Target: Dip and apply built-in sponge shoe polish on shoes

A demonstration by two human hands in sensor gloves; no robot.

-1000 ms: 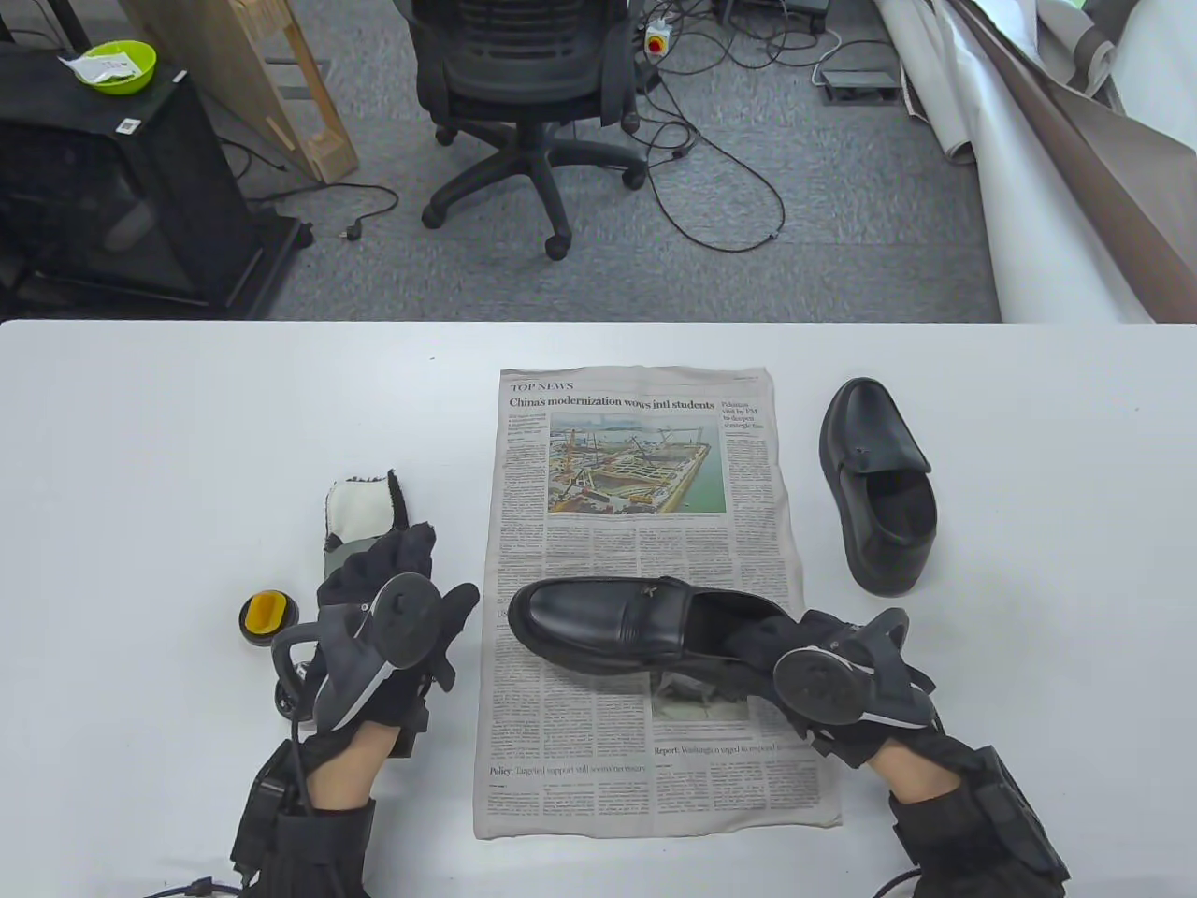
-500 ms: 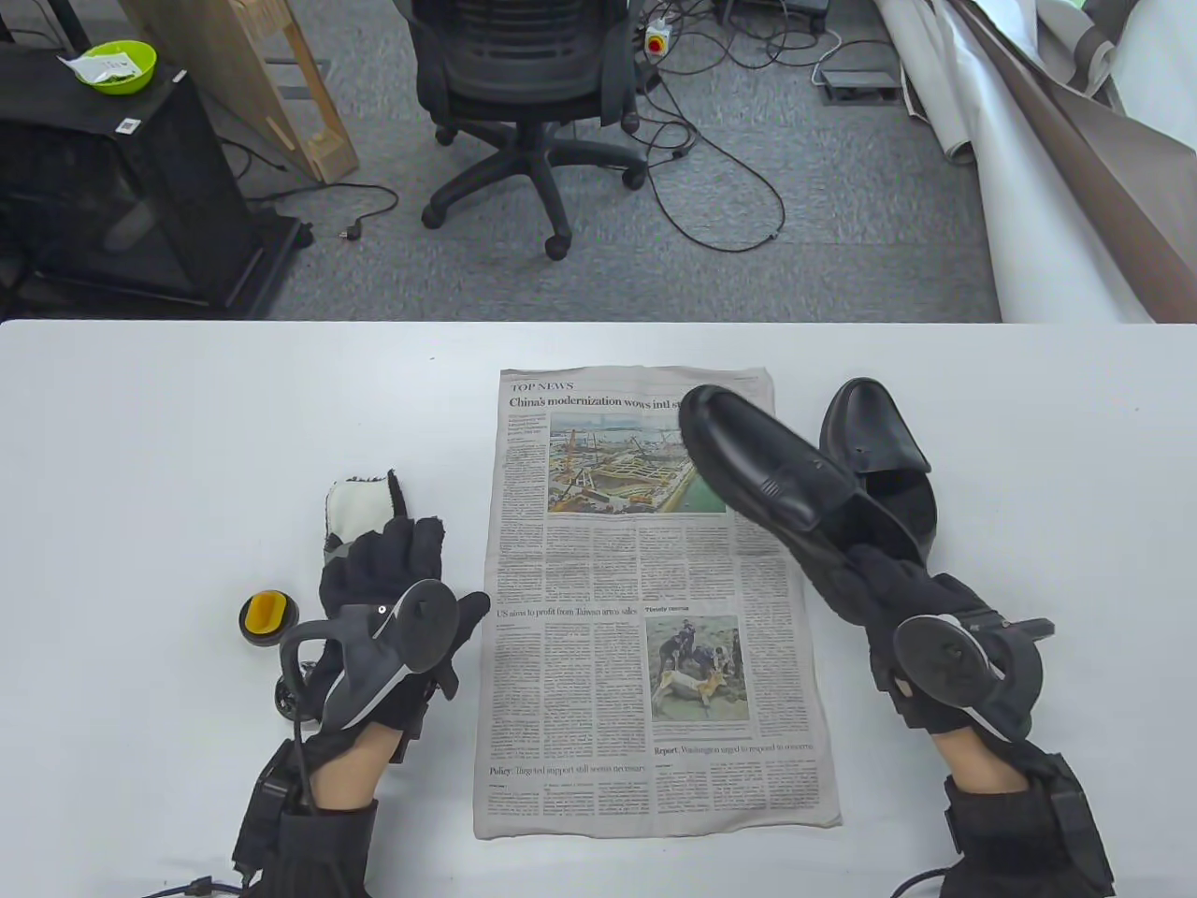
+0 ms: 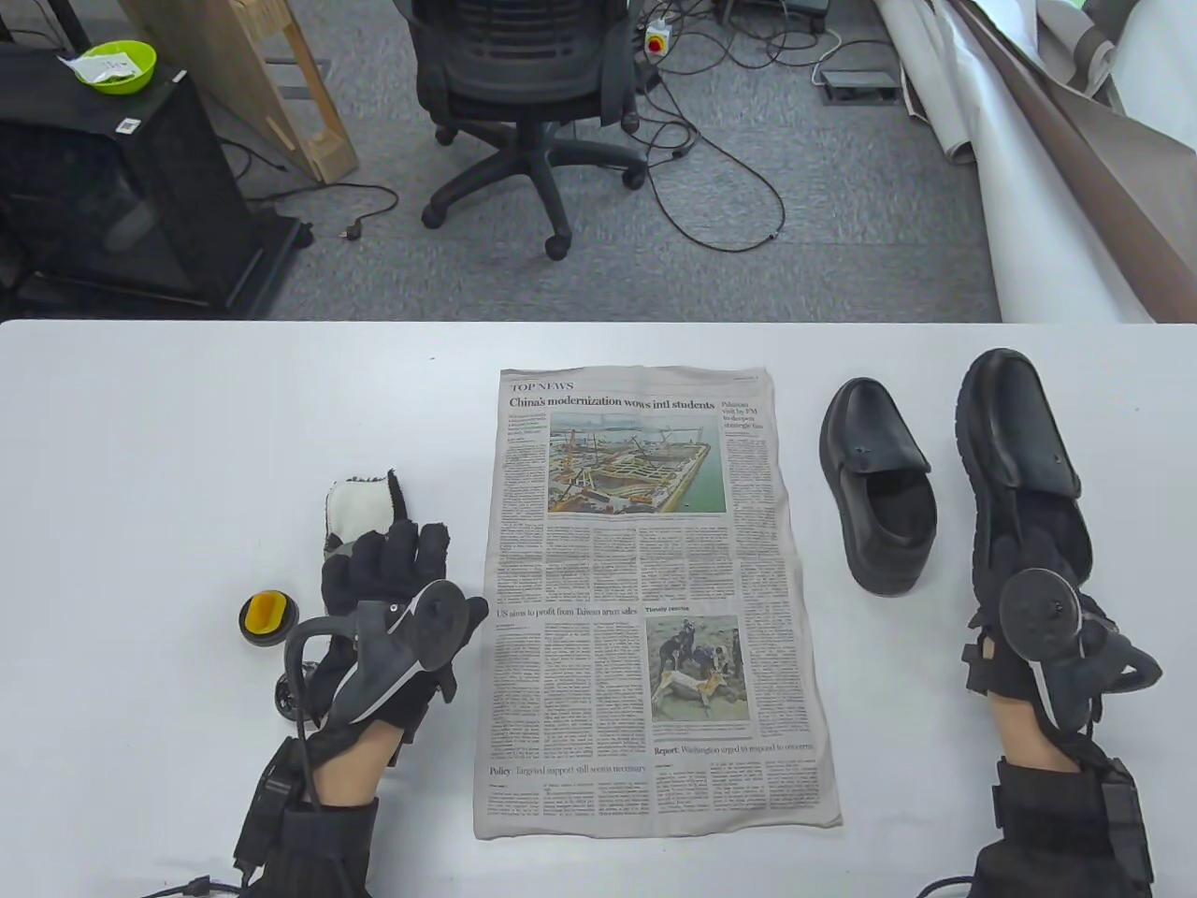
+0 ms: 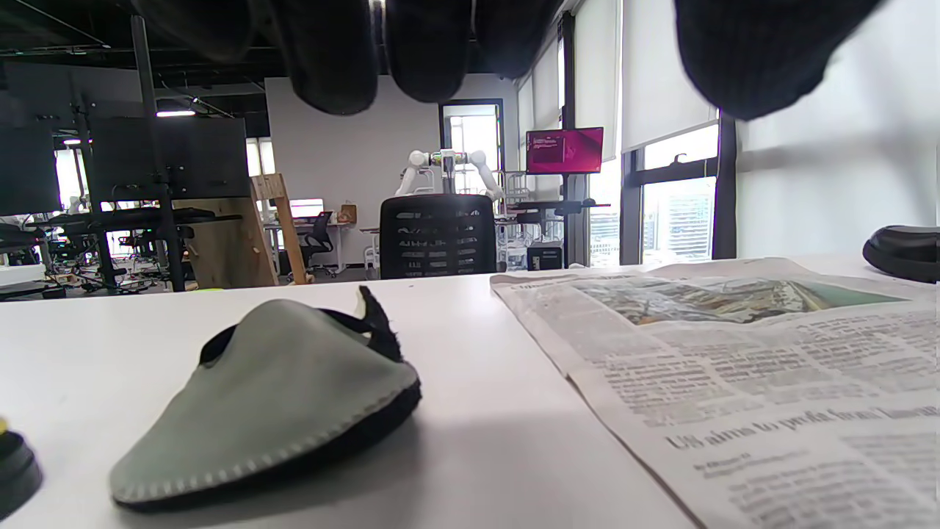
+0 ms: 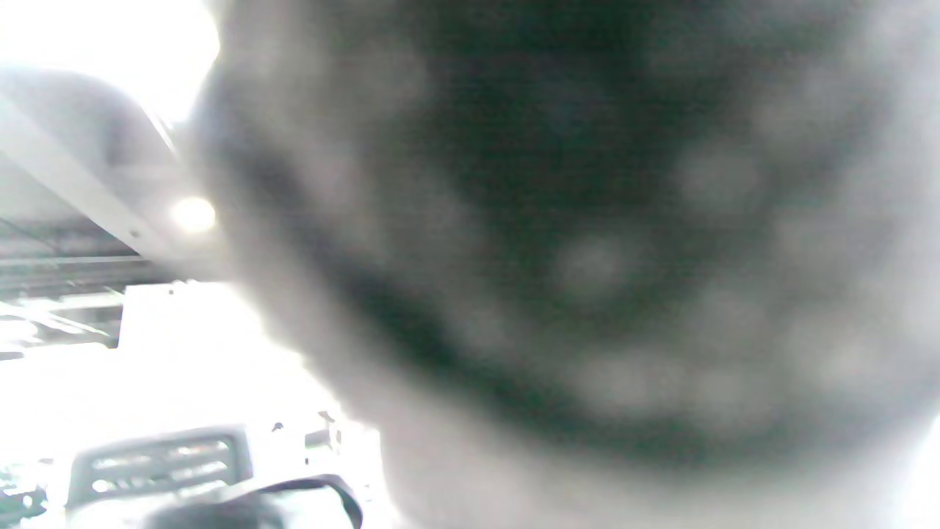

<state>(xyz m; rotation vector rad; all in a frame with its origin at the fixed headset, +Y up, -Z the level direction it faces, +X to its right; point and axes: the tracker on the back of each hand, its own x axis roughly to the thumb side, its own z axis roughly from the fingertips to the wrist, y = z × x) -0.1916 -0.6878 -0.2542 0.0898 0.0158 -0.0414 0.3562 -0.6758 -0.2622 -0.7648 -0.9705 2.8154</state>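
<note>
White table (image 3: pixel 187 421), right grip (image 3: pixel 1038 608) holding black shoe (image 3: pixel 1015 440) by its heel, left grip (image 3: pixel 393 599) spread, empty.

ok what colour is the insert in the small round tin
Yellow insert in the black round tin, clearest in the table view.

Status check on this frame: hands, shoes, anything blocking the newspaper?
Right hand grips a shoe at the table's right, beside the second shoe. Left hand holds nothing, over the mitt; polish tin untouched. Newspaper bare.
</note>
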